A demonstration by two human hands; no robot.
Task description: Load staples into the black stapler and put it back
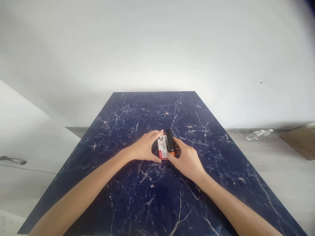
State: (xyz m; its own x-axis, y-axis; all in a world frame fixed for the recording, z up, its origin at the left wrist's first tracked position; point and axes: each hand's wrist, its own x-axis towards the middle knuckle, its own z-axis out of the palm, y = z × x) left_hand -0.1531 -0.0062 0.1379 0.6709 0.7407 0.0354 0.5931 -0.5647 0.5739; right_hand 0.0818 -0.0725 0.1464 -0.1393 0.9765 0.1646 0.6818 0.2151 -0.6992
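Observation:
Near the middle of the table, a small white and red printed box stands side by side with a black stapler that has an orange part at its near end. My left hand grips the box from the left, fingers at its far end and thumb at its near end. From the right, my right hand is closed around the stapler, with the thumb at the near end between stapler and box. The two objects appear to touch. The stapler's right side is partly hidden by my right fingers.
The dark blue marble-patterned table narrows away toward a pale wall. On the floor to the right lie a clear plastic bottle and a brown cardboard piece. At the left is a white surface with a dark handle-like loop.

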